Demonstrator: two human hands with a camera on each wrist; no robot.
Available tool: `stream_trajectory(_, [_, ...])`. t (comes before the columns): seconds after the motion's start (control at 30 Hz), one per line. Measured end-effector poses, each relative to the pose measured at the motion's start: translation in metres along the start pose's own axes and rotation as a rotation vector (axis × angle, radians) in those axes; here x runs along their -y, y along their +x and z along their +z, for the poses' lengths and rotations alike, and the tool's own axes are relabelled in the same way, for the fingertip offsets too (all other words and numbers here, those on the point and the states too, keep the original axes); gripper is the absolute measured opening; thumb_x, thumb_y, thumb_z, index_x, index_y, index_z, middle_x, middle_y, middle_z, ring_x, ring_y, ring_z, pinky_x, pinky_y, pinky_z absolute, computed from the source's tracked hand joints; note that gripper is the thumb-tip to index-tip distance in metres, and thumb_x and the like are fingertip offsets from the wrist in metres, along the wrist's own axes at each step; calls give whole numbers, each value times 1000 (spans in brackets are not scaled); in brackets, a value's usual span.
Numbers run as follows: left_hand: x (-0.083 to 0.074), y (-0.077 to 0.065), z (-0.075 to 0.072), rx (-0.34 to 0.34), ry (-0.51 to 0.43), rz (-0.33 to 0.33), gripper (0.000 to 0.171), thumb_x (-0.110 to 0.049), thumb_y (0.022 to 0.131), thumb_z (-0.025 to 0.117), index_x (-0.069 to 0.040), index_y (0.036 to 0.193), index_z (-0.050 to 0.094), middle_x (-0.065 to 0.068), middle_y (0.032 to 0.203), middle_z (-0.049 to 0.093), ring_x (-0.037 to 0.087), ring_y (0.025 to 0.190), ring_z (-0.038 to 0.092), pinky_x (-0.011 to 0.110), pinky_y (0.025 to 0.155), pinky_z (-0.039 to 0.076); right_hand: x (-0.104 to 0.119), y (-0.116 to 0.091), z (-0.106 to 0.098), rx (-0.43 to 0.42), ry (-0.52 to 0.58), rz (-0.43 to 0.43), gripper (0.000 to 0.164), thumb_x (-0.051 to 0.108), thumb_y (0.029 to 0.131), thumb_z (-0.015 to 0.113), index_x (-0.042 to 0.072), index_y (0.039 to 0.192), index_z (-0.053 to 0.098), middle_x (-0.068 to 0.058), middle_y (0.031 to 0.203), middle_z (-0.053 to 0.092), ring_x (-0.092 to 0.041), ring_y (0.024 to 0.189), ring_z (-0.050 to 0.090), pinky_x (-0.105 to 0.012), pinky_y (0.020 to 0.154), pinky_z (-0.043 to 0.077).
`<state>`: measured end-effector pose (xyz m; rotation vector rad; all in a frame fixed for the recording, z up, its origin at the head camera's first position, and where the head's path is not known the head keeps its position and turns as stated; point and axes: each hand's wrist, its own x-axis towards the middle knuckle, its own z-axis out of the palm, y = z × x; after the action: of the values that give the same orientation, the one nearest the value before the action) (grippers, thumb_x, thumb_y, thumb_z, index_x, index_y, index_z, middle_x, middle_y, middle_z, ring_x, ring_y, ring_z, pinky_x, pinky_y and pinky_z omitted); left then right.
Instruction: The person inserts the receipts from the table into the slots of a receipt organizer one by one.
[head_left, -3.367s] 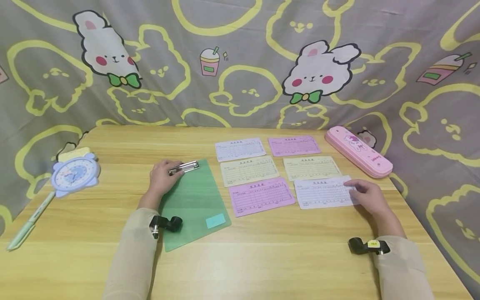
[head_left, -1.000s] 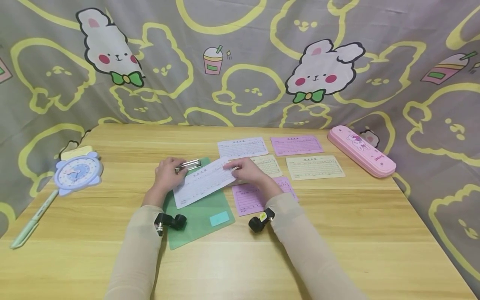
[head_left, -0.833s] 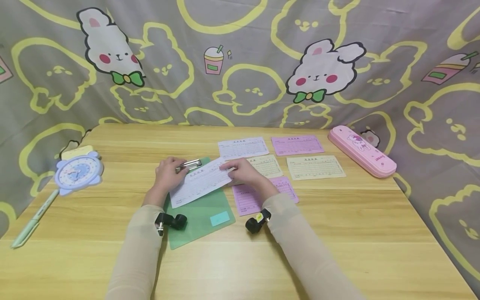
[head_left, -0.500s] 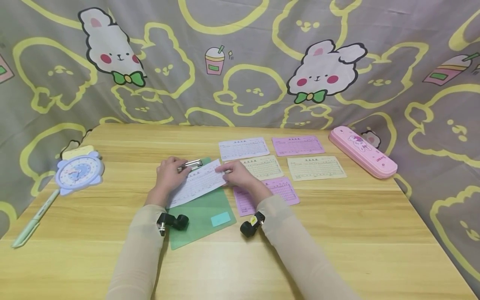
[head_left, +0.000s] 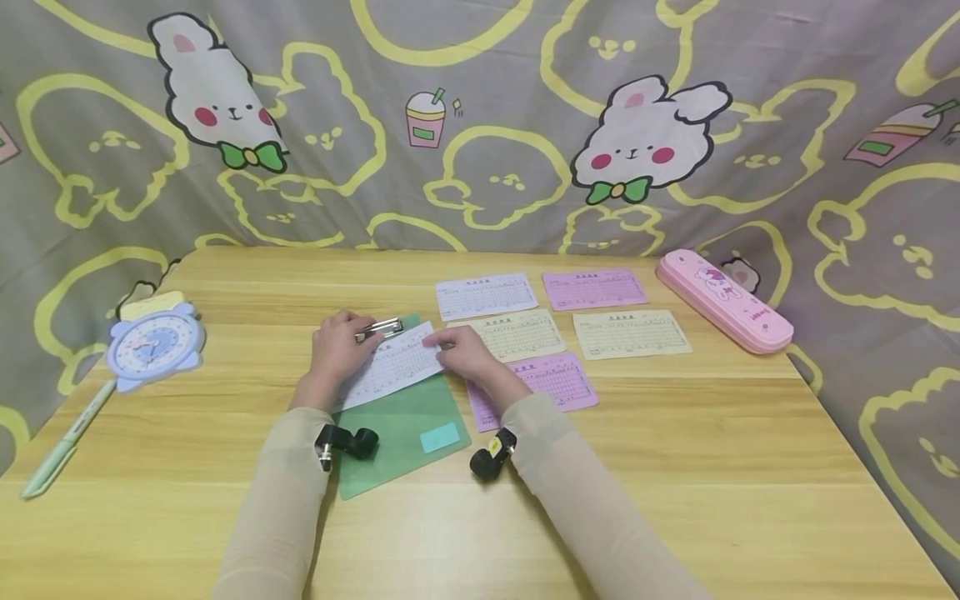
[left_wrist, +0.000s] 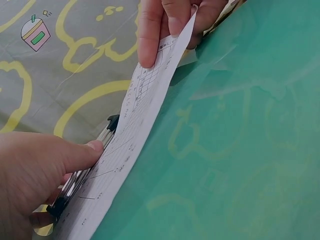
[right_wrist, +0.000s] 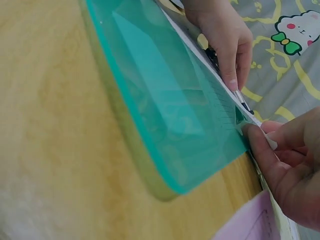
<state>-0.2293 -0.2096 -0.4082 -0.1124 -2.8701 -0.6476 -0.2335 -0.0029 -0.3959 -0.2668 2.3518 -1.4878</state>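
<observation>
A translucent green clipboard (head_left: 401, 425) with a pale blue label lies at a slant left of centre. My left hand (head_left: 337, 350) grips the metal clip (head_left: 388, 327) at its top edge. In the left wrist view the thumb (left_wrist: 82, 156) presses on the clip's lever, with other fingers behind it. A white printed form slip (head_left: 393, 367) lies over the upper part of the board, against the clip. My right hand (head_left: 467, 354) pinches the slip's right end between thumb and fingers; the right wrist view shows this hand (right_wrist: 292, 160) right at the board's corner.
Right of the board lie a white slip (head_left: 487, 296), yellow slips (head_left: 525, 333) (head_left: 633, 335), and pink slips (head_left: 562, 383) (head_left: 594, 290). A pink pencil case (head_left: 723, 300) stands at the back right. At left are a blue clock-shaped item (head_left: 156, 344) and a green pen (head_left: 69, 442).
My right hand has picked up the white slip from the front right of the rows and brought it left over the clipboard, sliding it towards the clip. My left hand has stayed at the clip.
</observation>
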Motion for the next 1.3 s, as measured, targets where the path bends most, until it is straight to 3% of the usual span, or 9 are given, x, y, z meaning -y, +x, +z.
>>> stream_trajectory(0.27, [-1,0,-1,9,25,1,36,-29,82,57,-6,109,59,12,100,49,31,91,40,46,75,29,-1,2,3,-14,0,10,36,-9,73,52,9,102,64,-9,119,49,-10,47,41,-20,42,37])
stream_trajectory(0.57, [-3,0,-2,17,117,80,33,-26,85,53,-6,111,58,12,95,48,29,85,39,44,72,32,3,2,5,-13,-48,18,35,-6,75,52,12,102,64,-8,119,49,-11,54,42,-20,42,36])
stream_trajectory(0.8, [-2,0,-1,20,132,95,30,-27,88,49,-8,109,59,9,95,46,29,87,38,45,73,31,5,5,10,0,-81,-14,34,-5,76,53,13,103,64,-7,117,51,-14,92,48,-23,63,43])
stream_trajectory(0.9, [-2,0,-1,23,134,88,30,-28,88,48,-9,109,59,9,96,46,28,88,38,44,73,31,5,8,10,2,-63,-4,35,-6,75,53,12,103,63,-7,119,50,-18,102,47,-24,74,42])
stream_trajectory(1.03, [-2,0,-2,19,119,84,31,-27,88,48,-7,110,59,9,96,46,28,87,37,43,72,31,6,12,11,-8,-28,7,38,-8,72,52,10,104,63,-10,122,46,-21,108,44,-23,76,42])
stream_trajectory(1.3, [-2,0,-2,16,114,88,33,-25,89,48,-5,113,57,10,96,46,29,87,38,44,74,31,10,17,13,9,174,94,41,-15,71,48,3,107,60,-14,125,42,-18,82,56,-23,57,48])
